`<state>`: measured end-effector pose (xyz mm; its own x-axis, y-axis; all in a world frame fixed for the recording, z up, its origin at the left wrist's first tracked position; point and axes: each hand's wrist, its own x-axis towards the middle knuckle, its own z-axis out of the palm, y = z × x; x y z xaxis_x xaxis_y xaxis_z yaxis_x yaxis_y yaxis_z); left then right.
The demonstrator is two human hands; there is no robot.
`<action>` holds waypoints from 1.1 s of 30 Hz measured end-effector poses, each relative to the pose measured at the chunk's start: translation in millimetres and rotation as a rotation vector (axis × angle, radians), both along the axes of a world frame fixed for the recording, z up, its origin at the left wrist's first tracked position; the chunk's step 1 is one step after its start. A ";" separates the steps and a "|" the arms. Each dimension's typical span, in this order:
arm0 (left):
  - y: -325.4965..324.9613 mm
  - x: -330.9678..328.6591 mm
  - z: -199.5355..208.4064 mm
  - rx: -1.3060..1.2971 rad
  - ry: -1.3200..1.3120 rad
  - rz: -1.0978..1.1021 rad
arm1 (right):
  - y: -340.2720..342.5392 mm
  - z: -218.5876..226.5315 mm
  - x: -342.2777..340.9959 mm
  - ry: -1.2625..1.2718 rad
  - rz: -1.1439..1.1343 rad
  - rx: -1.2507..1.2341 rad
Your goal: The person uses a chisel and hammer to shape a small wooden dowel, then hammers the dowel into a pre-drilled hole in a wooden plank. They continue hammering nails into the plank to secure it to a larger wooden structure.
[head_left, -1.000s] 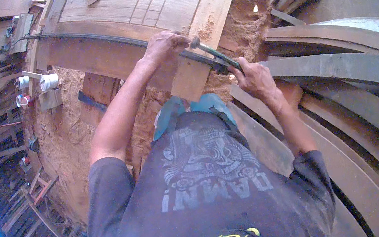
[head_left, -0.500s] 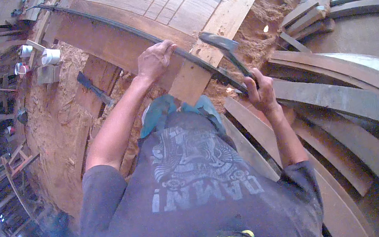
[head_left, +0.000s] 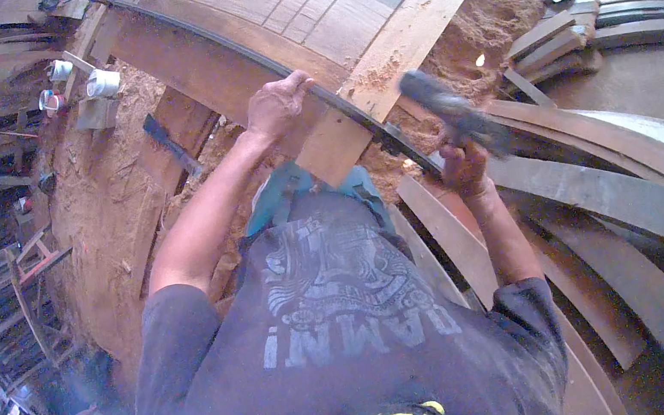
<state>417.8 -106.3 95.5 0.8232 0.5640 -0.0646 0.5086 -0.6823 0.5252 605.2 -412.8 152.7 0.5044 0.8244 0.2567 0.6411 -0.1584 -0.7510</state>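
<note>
My left hand is closed, its fingertips over a long dark metal bar that looks like a bar clamp. The bar runs along the near edge of a large wooden panel with grooved boards. In my right hand is a hammer, smeared by motion and raised to the right of the panel's corner, apart from it. A light wooden piece lies under the bar near that corner, between my left hand and the bar's right end. Wood shavings sit on the panel's corner.
Curved planks fan out on the right, with stacked offcuts beyond them. On the left, a chisel-like dark tool rests on a board. White buckets stand farther off. Sawdust covers the ground around the panel.
The hammer has swung up and to the right, away from the panel's corner. My left hand stays on the bar. The whole view has shifted slightly.
</note>
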 end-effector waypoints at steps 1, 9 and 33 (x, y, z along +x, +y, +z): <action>-0.3 0.4 0.0 -0.001 0.014 -0.006 | -3.9 -11.8 -1.6 -0.047 -0.005 0.010; 8.3 0.6 -9.8 0.026 -0.030 0.032 | 18.3 40.6 7.5 0.086 -0.001 -0.100; 5.1 0.3 -21.2 0.036 -0.024 0.027 | 21.5 29.2 8.0 -0.024 -0.044 -0.190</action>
